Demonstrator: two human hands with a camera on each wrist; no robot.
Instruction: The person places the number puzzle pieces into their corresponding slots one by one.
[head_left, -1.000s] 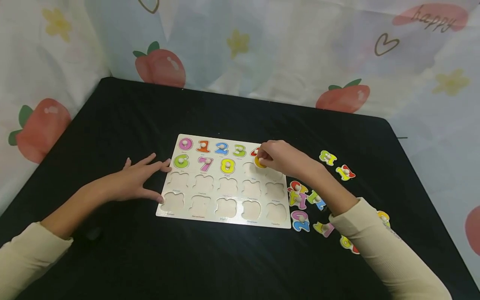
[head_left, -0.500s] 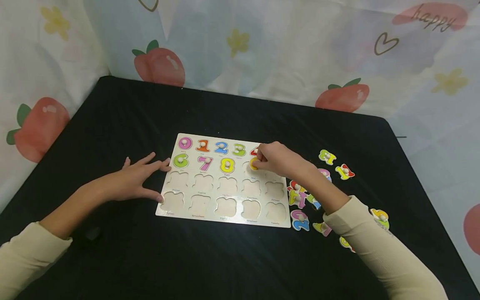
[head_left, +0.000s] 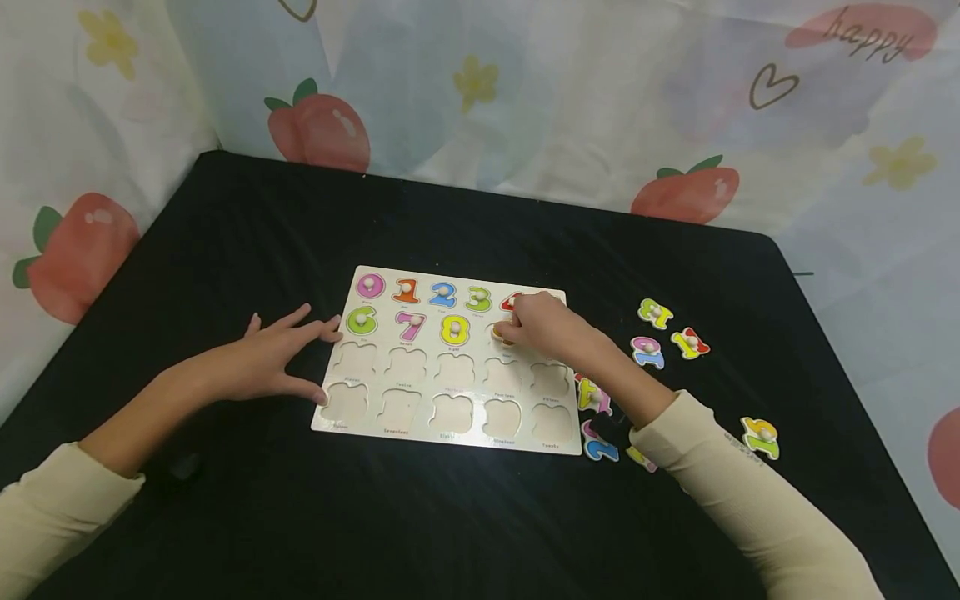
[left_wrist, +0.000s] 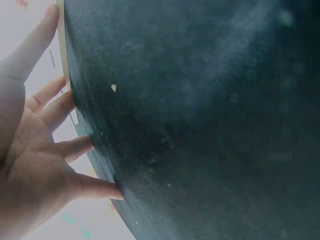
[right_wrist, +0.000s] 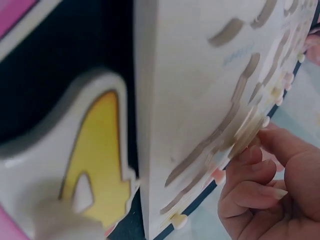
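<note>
A pale wooden number puzzle board (head_left: pixel 427 379) lies on the black table. Knobbed numbers such as the pink 0 (head_left: pixel 370 286), green 6 (head_left: pixel 362 321) and yellow 8 (head_left: pixel 454 331) sit in its two upper rows; the lower two rows show bare recesses. My right hand (head_left: pixel 551 325) pinches a yellow number piece (head_left: pixel 498 333) by its knob at the recess right of the 8. Fingers hide most of that piece, so its digit is unreadable. In the right wrist view the piece (right_wrist: pixel 247 132) is against the board. My left hand (head_left: pixel 262 362), fingers spread, touches the board's left edge.
Several loose number pieces lie right of the board, including a 13 piece (head_left: pixel 656 314), a red and yellow piece (head_left: pixel 690 343), a pink and blue piece (head_left: pixel 647 352) and a yellow and green piece (head_left: pixel 761 437). My right forearm covers others. A printed curtain (head_left: pixel 540 100) hangs behind the table.
My right hand has shifted slightly left and down with the yellow piece, which has come over the recess beside the 8. My left hand stays at the board's edge.
</note>
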